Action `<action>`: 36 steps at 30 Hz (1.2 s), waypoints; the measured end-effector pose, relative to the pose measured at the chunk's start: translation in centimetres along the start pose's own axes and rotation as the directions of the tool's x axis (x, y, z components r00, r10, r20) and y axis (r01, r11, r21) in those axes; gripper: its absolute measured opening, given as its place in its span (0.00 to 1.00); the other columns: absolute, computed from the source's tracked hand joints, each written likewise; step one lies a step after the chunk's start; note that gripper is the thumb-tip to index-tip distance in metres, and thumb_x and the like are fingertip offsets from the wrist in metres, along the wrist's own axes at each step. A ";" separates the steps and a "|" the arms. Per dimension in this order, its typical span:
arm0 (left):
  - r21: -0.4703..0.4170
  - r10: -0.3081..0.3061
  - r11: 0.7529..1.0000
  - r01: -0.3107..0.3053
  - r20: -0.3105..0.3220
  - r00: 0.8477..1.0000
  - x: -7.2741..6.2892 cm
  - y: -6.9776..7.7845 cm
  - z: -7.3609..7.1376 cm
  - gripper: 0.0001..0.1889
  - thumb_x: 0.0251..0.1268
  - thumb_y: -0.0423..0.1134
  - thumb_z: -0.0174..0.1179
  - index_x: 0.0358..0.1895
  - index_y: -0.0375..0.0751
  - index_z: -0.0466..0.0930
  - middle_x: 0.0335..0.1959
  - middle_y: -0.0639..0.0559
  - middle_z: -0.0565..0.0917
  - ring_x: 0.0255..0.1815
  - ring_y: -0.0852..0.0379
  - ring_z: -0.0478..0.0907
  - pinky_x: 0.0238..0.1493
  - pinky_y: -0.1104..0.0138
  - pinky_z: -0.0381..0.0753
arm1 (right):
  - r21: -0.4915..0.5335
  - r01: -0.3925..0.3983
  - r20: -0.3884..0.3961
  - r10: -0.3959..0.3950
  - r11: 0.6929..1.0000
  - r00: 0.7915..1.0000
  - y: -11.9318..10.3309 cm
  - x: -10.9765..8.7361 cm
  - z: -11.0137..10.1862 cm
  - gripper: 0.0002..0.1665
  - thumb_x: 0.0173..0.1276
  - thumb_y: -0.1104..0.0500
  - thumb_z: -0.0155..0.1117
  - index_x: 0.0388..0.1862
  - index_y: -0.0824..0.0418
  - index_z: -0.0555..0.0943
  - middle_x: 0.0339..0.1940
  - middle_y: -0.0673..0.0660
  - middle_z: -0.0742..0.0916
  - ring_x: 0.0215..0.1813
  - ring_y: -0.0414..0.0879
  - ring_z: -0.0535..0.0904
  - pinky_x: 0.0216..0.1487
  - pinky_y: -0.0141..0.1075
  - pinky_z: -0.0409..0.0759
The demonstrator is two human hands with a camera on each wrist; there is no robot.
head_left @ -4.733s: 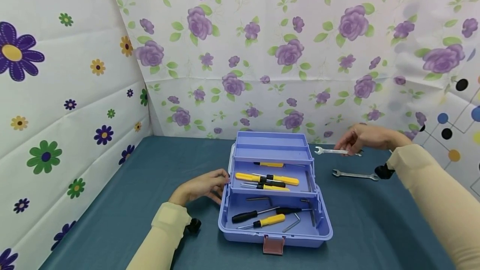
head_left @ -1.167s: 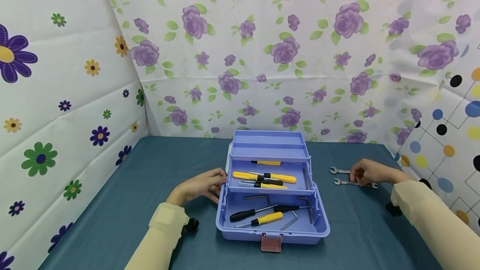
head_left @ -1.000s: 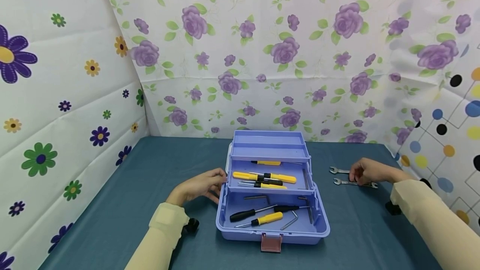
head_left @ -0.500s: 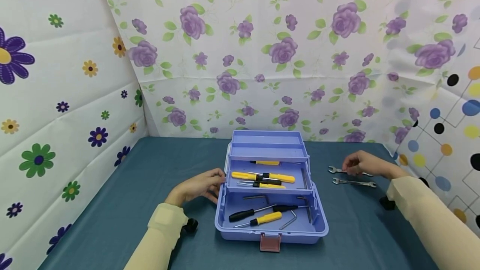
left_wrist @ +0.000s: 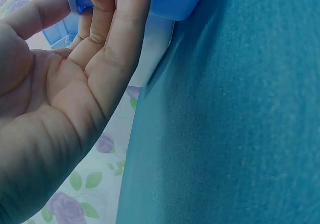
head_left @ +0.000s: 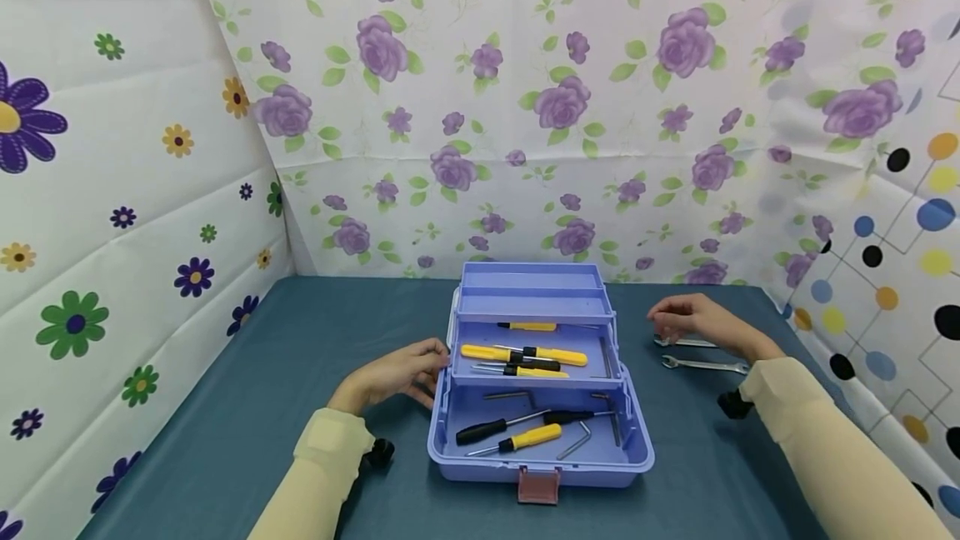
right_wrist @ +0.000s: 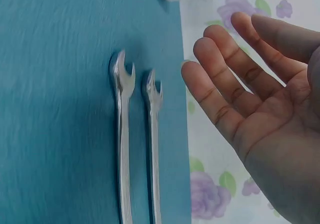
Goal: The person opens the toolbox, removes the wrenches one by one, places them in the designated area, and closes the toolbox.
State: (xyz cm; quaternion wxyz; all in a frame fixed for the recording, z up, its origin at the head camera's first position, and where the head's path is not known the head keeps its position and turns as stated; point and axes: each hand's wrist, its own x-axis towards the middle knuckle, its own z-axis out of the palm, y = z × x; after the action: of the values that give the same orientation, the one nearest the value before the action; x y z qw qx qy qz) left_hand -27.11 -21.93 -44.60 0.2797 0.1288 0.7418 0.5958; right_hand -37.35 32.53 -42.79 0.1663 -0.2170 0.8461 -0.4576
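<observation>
A lilac-blue toolbox [head_left: 542, 473] stands opened out, its tiered trays raised. At its left side my left hand [head_left: 397, 373] pinches the edge; in the left wrist view the thumb and fingers [left_wrist: 102, 28] lie on either side of the blue rim. My right hand [head_left: 693, 319] is raised to the right of the box with nothing in it, its fingers [right_wrist: 215, 68] loosely extended in the right wrist view. Below it two silver open-end wrenches lie side by side on the cloth, a nearer wrench [head_left: 705, 364] and a farther wrench [head_left: 697, 343] partly hidden by the hand.
The middle tray holds yellow-and-black screwdrivers [head_left: 558, 355] and a hex key [head_left: 604, 357]. In the bottom compartment lie a black screwdriver [head_left: 483, 430], a yellow screwdriver [head_left: 536, 436] and several hex keys. The top tray [head_left: 532, 303] is bare. Flowered sheets [head_left: 480, 107] wall the dark teal tabletop [head_left: 337, 307].
My right hand has set the second wrench down beside the first, let go, then lifted and moved left toward the box. The left hand has stayed at the toolbox edge.
</observation>
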 end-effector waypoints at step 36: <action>0.056 -0.006 0.998 0.007 -0.025 1.000 0.2 0.1 -0.2 0.19 0.83 0.50 0.54 0.57 0.37 0.71 0.44 0.41 0.83 0.41 0.48 0.85 0.45 0.51 0.89 | 0.217 -0.004 -0.157 0.039 0.976 0.987 -1.4 2.2 4.9 0.33 0.86 0.47 0.51 0.76 0.70 0.68 0.67 0.75 0.78 0.63 0.63 0.81 0.66 0.61 0.77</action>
State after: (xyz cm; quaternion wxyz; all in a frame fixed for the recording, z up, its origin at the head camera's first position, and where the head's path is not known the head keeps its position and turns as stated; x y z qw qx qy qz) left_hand -27.41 -22.00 -44.57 0.2688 0.1269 0.7620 0.5754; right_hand -36.54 27.27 -44.42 0.1253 -0.1508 0.8042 -0.5611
